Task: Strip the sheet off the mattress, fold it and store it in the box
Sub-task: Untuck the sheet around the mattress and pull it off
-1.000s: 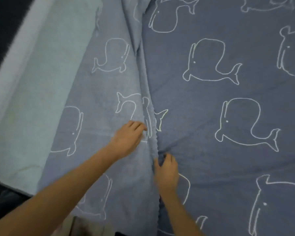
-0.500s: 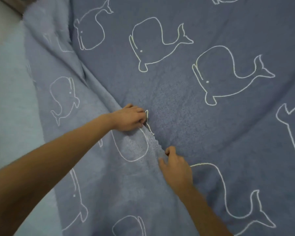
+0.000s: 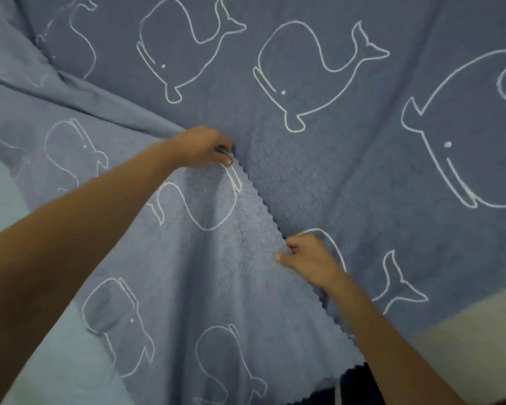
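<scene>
The sheet (image 3: 333, 171) is a soft, slightly nubbly blue-grey cloth, matt, printed all over with fat whale outlines (image 3: 181, 54) drawn in thin white line. It lies spread across the whole view, one layer folded over another. The upper layer ends in a zigzag edge (image 3: 263, 206), cut in small even teeth, which runs on a slant between the two hands. Long shallow creases fan away from the farther grip toward the left.

The left hand (image 3: 200, 147) is at the far end of that toothed edge. Its fingers are curled in tight with the thumb against them, pinching a bunched bit of the cloth's border. The right hand (image 3: 310, 258) is nearer the person, lower along the same edge. Its thumb and bent fingers nip the edge from above, and the knuckles rest on the layer beneath. Between the two grips the edge looks fairly straight.

Left of and below the left forearm, a smooth pale-blue mattress (image 3: 56, 361) shows where the cloth has come off it. Right of the right forearm lies a flat, cream-grey surface (image 3: 465, 340). Just beside that wrist, at the bottom, is a dark patch (image 3: 357, 387) I cannot make out.
</scene>
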